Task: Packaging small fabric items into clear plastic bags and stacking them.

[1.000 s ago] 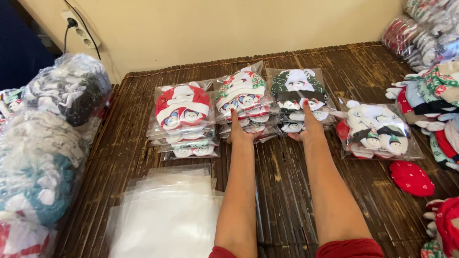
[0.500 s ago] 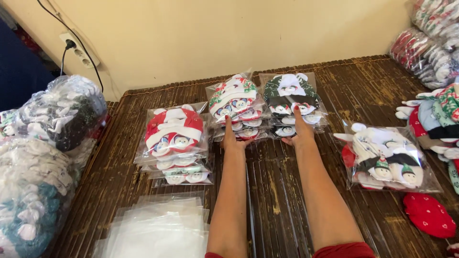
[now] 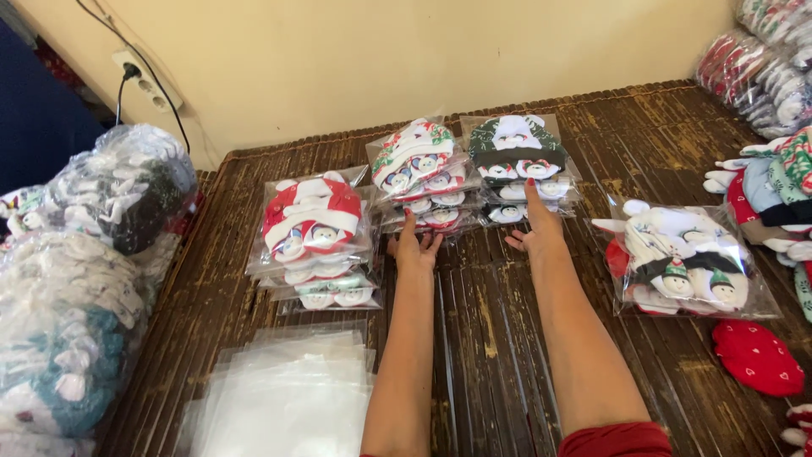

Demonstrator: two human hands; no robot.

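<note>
Bamboo tabletop (image 3: 474,338): bearing four bagged stacks.
Left hand (image 3: 413,250): flat, nudging white-red stack (image 3: 420,173).
Right hand (image 3: 537,233): flat, pressing green stack (image 3: 518,165).
Remaining: empty bags (image 3: 283,398) are waiting, unfilled.

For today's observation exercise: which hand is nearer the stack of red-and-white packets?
Left. The left hand lies just right of the red-and-white stack; the right hand sits farther right, at the dark green stack.
</note>
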